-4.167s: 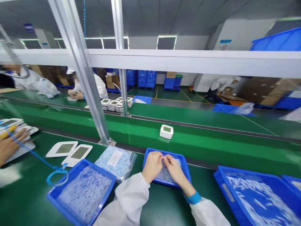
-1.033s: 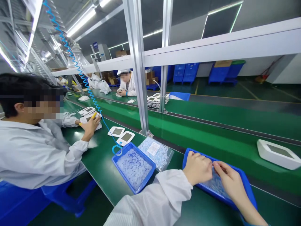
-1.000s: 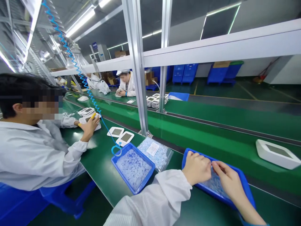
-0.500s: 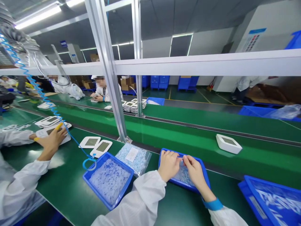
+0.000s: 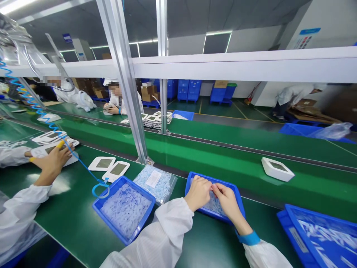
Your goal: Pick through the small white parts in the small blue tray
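My left hand and my right hand meet fingertip to fingertip above a small blue tray of small pale pieces. Both hands are closed in a pinch; whatever lies between the fingertips is too small and too hidden to name. A blue band circles my right wrist. Left of my forearm stands another blue tray, filled with small whitish-blue pieces. Between the two trays lies a clear bag of light-blue pieces with a white label.
White devices with grey screens lie beyond the left tray. A co-worker's hand holds another at far left. One white device sits on the green belt. Blue bins with white strips stand at right. A metal post rises behind the bag.
My fingertips have drawn closer together over the tray. The view has shifted slightly, and the white device on the belt has moved a little to the right.
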The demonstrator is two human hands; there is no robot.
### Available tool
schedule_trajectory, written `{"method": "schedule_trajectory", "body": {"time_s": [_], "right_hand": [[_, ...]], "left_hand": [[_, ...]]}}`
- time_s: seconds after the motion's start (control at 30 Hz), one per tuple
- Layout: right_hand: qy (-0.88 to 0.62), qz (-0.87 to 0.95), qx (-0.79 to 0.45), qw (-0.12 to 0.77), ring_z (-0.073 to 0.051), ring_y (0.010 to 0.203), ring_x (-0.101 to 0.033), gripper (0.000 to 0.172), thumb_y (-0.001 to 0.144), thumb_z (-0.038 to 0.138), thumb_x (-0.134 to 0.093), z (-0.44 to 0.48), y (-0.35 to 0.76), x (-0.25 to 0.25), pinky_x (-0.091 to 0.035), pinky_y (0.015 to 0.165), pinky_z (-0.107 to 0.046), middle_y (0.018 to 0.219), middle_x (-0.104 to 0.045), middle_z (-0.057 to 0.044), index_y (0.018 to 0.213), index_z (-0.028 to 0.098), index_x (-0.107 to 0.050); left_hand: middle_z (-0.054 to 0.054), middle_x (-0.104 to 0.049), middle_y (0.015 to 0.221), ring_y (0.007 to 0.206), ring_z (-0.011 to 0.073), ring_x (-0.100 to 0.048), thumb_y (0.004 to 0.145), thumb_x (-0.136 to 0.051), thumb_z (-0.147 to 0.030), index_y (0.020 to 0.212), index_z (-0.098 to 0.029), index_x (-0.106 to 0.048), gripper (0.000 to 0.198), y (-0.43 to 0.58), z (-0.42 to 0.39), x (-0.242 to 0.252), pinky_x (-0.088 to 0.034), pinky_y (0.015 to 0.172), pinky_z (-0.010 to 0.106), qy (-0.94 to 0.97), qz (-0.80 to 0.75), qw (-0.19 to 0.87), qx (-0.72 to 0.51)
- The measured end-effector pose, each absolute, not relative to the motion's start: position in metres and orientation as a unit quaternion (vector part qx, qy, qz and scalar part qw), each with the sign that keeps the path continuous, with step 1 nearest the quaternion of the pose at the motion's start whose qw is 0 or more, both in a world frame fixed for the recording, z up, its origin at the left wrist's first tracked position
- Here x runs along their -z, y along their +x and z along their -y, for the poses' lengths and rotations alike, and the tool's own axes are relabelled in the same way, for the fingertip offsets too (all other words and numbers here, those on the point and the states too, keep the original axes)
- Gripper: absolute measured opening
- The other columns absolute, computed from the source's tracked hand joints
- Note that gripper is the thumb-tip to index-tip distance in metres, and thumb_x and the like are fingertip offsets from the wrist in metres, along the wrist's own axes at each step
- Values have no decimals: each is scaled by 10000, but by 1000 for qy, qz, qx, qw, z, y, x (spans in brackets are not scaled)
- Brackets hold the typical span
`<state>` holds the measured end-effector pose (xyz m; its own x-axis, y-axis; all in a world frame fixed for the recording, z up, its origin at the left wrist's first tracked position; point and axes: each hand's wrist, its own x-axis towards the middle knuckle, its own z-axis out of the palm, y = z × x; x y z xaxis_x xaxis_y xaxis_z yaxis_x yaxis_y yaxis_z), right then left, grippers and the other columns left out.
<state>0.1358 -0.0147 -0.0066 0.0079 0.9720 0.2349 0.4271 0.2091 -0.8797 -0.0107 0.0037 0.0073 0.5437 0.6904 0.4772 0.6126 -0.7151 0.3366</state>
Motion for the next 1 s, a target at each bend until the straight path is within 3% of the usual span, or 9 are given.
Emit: {"method": "schedule_trajectory", "body": {"time_s": [0.13, 0.23, 0.43, 0.5, 0.57, 0.67, 0.8, 0.9, 1.0], "right_hand": [[-509, 602, -397, 470, -121, 453, -373, 551, 734, 699, -521, 10, 133, 8, -304, 466, -261, 454, -431, 13, 559, 177, -518], [-501, 580, -399, 504, -129, 476, -412, 539, 731, 698, -530, 8, 131, 7, -350, 489, -270, 490, -466, 7, 578, 182, -512], [-569, 504, -244, 603, -165, 599, -516, 423, 807, 574, -533, 15, 142, -2, -429, 599, -290, 628, -571, -36, 699, 165, -565], [-594, 482, -174, 620, -184, 674, -560, 389, 830, 534, -519, 23, 156, -11, -451, 658, -305, 712, -614, -61, 796, 153, -586], [-625, 471, -82, 617, -199, 751, -585, 366, 855, 494, -498, 34, 177, -23, -455, 718, -322, 806, -641, -87, 882, 142, -596], [-677, 443, 109, 577, -212, 820, -578, 348, 891, 435, -449, 56, 214, -41, -438, 774, -341, 897, -641, -118, 950, 131, -608], [-719, 366, 325, 494, -251, 915, -552, 342, 914, 350, -387, 95, 258, -47, -401, 839, -391, 946, -621, -161, 982, 106, -617], [-807, 291, 331, 393, -279, 941, -549, 308, 876, 259, -396, 125, 278, -33, -380, 832, -424, 959, -621, -175, 990, 96, -631], [-910, 251, 203, 262, -275, 883, -563, 223, 778, 185, -470, 145, 285, -16, -375, 794, -416, 871, -623, -150, 840, 108, -670]], "left_hand": [[54, -625, 732, 758, 179, -567, 820, -422, -111, 733, -168, -559, 171, -8, -1, -10, -378, 758, 338, 869, -384, 70, -304], [52, -631, 788, 799, 179, -575, 871, -380, -143, 791, -173, -559, 199, -7, 2, -11, -384, 757, 327, 856, -407, 88, -307], [77, -638, 1028, 980, 221, -564, 900, -392, -214, 1198, -194, -492, 315, -8, 4, -10, -386, 830, 366, 842, -450, 77, -288], [93, -636, 1025, 982, 240, -555, 858, -413, -150, 1195, -183, -504, 351, -9, 3, -6, -386, 815, 379, 845, -461, 64, -263], [100, -636, 970, 947, 247, -548, 810, -427, -104, 1016, -167, -588, 268, -10, 1, -1, -382, 798, 381, 855, -452, 55, -249], [110, -633, 905, 894, 245, -541, 764, -443, -79, 874, -155, -609, 213, -10, -4, 7, -378, 765, 373, 863, -432, 41, -259], [120, -630, 898, 901, 258, -531, 788, -420, -96, 856, -147, -628, 225, -10, -8, 12, -369, 758, 379, 867, -439, 38, -233], [127, -625, 917, 934, 267, -525, 806, -402, -109, 868, -136, -639, 247, -11, -8, 11, -362, 777, 386, 867, -456, 43, -197], [132, -621, 912, 937, 269, -528, 805, -395, -101, 855, -129, -642, 253, -13, -8, 10, -355, 782, 387, 867, -463, 43, -181]]}}
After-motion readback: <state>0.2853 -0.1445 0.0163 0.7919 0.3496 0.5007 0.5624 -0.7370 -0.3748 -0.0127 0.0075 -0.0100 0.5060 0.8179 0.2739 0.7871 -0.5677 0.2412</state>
